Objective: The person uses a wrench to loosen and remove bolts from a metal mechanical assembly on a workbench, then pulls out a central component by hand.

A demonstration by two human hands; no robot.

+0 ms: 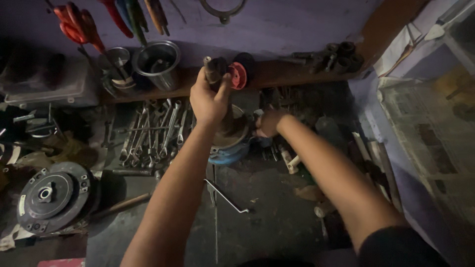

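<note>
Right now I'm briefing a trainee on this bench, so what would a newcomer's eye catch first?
At centre, the left hand grips the upright dark metal shaft of a round blue-bodied metal assembly, while the right hand steadies its side. Left of it lies a spread of silvery steel spanners; at the far lower left sits a dark round clutch-like disc.

The scene is dim and grainy; soft light falls from above onto the purple wall (297, 24), while the workbench (267, 217) edges sink into blurred shadow.
</note>
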